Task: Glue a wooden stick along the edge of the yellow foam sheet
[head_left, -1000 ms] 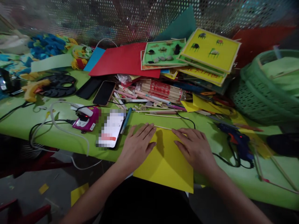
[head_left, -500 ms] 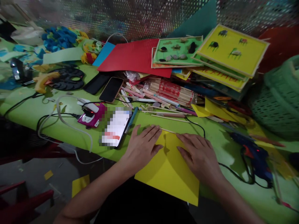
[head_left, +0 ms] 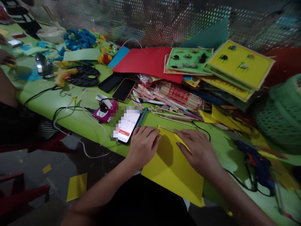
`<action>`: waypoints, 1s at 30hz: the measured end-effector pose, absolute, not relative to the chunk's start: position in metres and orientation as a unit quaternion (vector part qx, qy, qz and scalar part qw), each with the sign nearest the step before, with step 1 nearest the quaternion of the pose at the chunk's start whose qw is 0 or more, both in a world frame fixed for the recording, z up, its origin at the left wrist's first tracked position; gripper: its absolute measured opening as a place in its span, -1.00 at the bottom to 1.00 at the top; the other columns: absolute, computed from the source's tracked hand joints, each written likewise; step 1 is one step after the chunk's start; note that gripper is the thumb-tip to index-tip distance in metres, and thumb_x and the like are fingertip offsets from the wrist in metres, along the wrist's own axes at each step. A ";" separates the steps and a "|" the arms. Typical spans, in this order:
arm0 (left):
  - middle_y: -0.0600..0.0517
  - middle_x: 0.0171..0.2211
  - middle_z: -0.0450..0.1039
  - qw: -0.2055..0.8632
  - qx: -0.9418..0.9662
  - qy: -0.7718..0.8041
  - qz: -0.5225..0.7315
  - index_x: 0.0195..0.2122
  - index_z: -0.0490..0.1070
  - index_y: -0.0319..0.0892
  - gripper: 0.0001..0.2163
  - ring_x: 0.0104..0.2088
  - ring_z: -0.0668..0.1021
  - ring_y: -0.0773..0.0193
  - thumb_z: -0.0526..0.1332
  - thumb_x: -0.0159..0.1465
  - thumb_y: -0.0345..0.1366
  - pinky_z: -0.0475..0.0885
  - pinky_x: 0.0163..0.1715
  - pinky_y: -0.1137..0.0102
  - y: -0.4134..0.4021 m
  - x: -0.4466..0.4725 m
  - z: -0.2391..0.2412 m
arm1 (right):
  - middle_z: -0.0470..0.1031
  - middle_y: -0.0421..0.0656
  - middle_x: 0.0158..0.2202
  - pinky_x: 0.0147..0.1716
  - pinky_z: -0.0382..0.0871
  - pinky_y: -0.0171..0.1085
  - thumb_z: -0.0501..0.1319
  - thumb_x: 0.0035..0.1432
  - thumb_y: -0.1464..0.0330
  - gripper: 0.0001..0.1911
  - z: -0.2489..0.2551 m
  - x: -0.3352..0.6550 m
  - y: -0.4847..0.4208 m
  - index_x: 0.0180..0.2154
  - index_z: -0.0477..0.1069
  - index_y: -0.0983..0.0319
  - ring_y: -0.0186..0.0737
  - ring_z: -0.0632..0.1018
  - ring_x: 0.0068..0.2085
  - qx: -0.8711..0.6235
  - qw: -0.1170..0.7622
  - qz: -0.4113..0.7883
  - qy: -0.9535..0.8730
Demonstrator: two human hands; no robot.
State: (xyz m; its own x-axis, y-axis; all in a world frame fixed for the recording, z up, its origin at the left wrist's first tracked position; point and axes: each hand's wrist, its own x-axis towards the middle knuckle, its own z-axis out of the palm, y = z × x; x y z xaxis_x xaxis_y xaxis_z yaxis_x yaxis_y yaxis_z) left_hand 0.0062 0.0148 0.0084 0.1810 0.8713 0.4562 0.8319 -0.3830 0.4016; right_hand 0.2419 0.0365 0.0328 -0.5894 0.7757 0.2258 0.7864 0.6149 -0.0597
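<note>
A yellow paper sheet (head_left: 175, 171) lies at the table's front edge and overhangs it towards my body. Along its far edge runs a thin wooden stick (head_left: 166, 129). My left hand (head_left: 144, 147) is at the sheet's upper left corner, fingers bent and thumb drawn close to them, near the stick's left end. With fingers stretched out and thumb apart, my right hand (head_left: 199, 150) rests its fingertips by the stick's right end. A lit phone (head_left: 127, 127) and a teal pen (head_left: 142, 117) lie just beyond my left hand.
A blue glue gun (head_left: 256, 163) with a cord lies right, before a green basket (head_left: 277, 116). Framed pictures (head_left: 242, 62), red paper (head_left: 145, 64) and bundled sticks (head_left: 176, 95) lie behind. A magenta power strip (head_left: 107, 111) sits left. Another person's arm (head_left: 7, 84) shows far left.
The view has shifted left, bringing another person's arm into sight. My left thumb has drawn in towards its fingers. My right hand stays by the stick's right end.
</note>
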 end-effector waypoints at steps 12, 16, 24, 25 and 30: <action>-0.11 -0.04 0.56 0.017 0.786 0.577 0.223 0.15 0.46 -0.17 -0.69 -0.01 0.50 0.05 0.09 0.45 -0.39 0.38 -0.06 0.14 0.022 0.008 0.008 | 0.56 0.06 -0.01 -0.04 0.32 -0.03 0.15 0.37 0.35 -0.59 0.027 0.215 0.046 0.18 0.44 0.34 0.05 0.51 -0.02 -0.421 0.066 0.009 -0.905; -0.12 -0.02 0.53 0.016 0.796 0.572 0.196 0.18 0.45 -0.17 -0.68 0.02 0.47 0.01 0.08 0.45 -0.37 0.36 -0.05 0.11 0.024 0.010 0.007 | 0.56 0.08 -0.01 -0.04 0.34 -0.01 0.13 0.36 0.36 -0.58 0.023 0.212 0.046 0.19 0.42 0.34 0.06 0.50 -0.02 -0.425 0.078 0.018 -0.902; -0.13 -0.04 0.52 0.016 0.790 0.580 0.200 0.21 0.46 -0.12 -0.66 0.02 0.46 -0.04 0.11 0.45 -0.29 0.37 -0.04 0.08 0.023 0.007 0.009 | 0.55 0.04 0.03 0.02 0.34 0.01 0.09 0.42 0.28 -0.59 0.041 0.261 0.037 0.20 0.44 0.23 0.05 0.49 0.05 -0.492 0.158 0.023 -0.856; -0.14 -0.04 0.52 0.014 0.791 0.577 0.201 0.22 0.46 -0.12 -0.65 0.02 0.46 -0.05 0.11 0.45 -0.28 0.37 -0.03 0.08 0.023 0.006 0.009 | 0.56 0.02 0.00 0.01 0.34 0.00 0.09 0.42 0.29 -0.61 0.042 0.274 0.033 0.18 0.46 0.19 0.05 0.50 0.04 -0.515 0.175 0.007 -0.839; -0.16 -0.03 0.53 0.007 0.800 0.568 0.193 0.20 0.48 -0.14 -0.65 0.02 0.47 -0.08 0.11 0.45 -0.27 0.38 -0.05 0.06 0.026 0.006 0.008 | 0.57 -0.04 -0.09 -0.07 0.32 -0.05 0.11 0.41 0.35 -0.67 0.026 0.323 0.005 0.11 0.51 0.15 -0.01 0.53 -0.07 -0.583 0.213 -0.055 -0.782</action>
